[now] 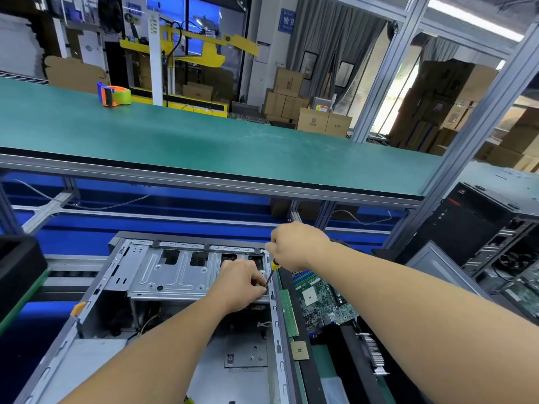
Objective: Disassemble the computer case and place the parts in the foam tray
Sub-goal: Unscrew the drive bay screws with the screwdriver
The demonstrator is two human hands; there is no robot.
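Note:
An open grey computer case point(122, 301) lies on its side in front of me, its metal drive cage point(172, 272) across the far end. My right hand point(294, 243) grips a screwdriver point(271, 272) with a yellow and black handle, shaft slanting down to the cage's right edge. My left hand point(240, 284) rests on that corner, fingers curled around the screwdriver tip. What the fingertips pinch is hidden. To the right, a black foam tray point(350, 345) holds a green motherboard point(320, 298), a memory stick point(288, 313) and a CPU chip point(299, 350).
Above the case runs a green shelf point(204, 141) with a tape dispenser point(113, 94) on it. Other black tower cases point(481, 225) stand at the right, partly stripped. A black bin point(17, 269) sits at the left edge. Aluminium frame posts point(472, 141) rise on the right.

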